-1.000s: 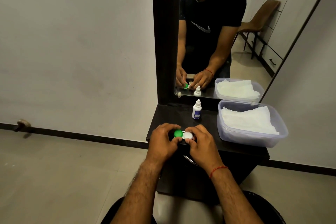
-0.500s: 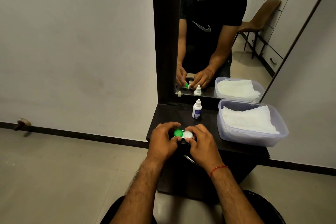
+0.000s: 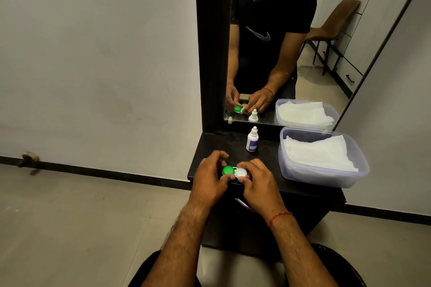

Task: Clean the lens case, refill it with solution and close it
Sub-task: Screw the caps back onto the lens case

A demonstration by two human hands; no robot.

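Observation:
The lens case (image 3: 234, 171) has a green cap on the left and a white cap on the right, and both caps are on. It sits at the front edge of the dark counter (image 3: 268, 158). My left hand (image 3: 211, 177) grips the green side with fingers curled round it. My right hand (image 3: 257, 182) holds the white side, thumb and fingers pinching its cap. A small white solution bottle (image 3: 251, 140) with a blue label stands upright behind the case, cap on.
A clear plastic tub (image 3: 326, 175) with white tissues sits at the counter's right. A mirror (image 3: 279, 42) rises behind the counter. A drawer handle (image 3: 242, 204) shows below the counter edge. Bare wall and tiled floor lie to the left.
Both hands stay on the lens case at the same spot. The fingers have shifted slightly round the caps; the case has hardly moved.

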